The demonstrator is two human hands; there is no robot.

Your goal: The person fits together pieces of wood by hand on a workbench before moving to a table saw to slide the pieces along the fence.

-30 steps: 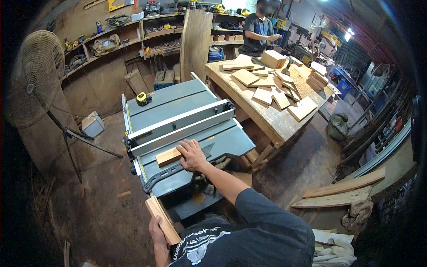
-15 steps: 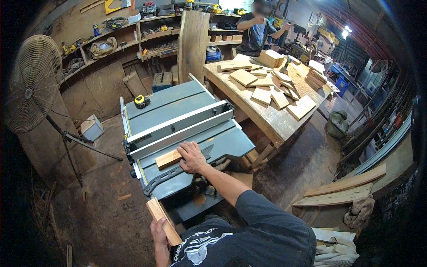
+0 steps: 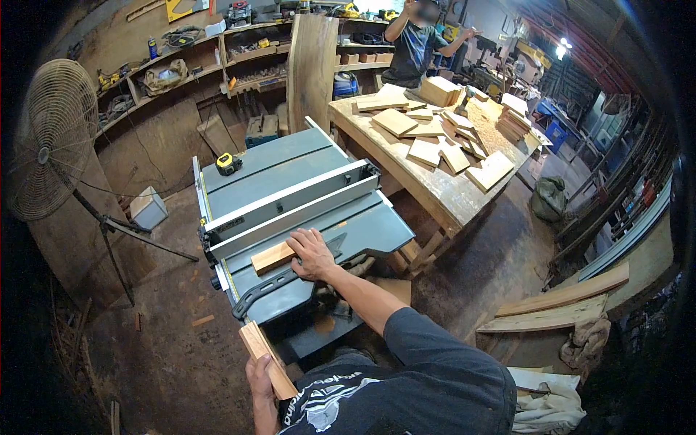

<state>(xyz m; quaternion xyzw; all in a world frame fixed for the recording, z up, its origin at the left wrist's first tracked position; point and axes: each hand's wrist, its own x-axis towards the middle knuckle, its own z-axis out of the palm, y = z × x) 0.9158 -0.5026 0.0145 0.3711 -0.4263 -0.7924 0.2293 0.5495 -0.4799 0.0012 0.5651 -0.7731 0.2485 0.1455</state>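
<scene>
My right hand (image 3: 313,255) rests over the near end of a short wooden block (image 3: 272,257) lying on the grey table saw (image 3: 297,299), fingers bent over its top and end. Beside the block runs a long black push stick (image 3: 264,293), partly hidden by this hand. Low in the view, my left hand (image 3: 261,377) is wrapped around a longer wooden piece (image 3: 264,355), held off the saw's front left corner near my shirt. The saw's metal fence (image 3: 297,212) crosses the table beyond the block.
A yellow tape measure (image 3: 229,164) sits on the saw's far side. To the right, a workbench (image 3: 435,199) carries several cut boards (image 3: 424,151) and shavings. Another person (image 3: 417,47) stands behind it. A standing fan (image 3: 54,145) is at left; planks (image 3: 558,304) lie at right.
Both my hands and their wooden pieces keep nearly the same places. The view has shifted slightly. The person behind the workbench has raised one hand toward the head.
</scene>
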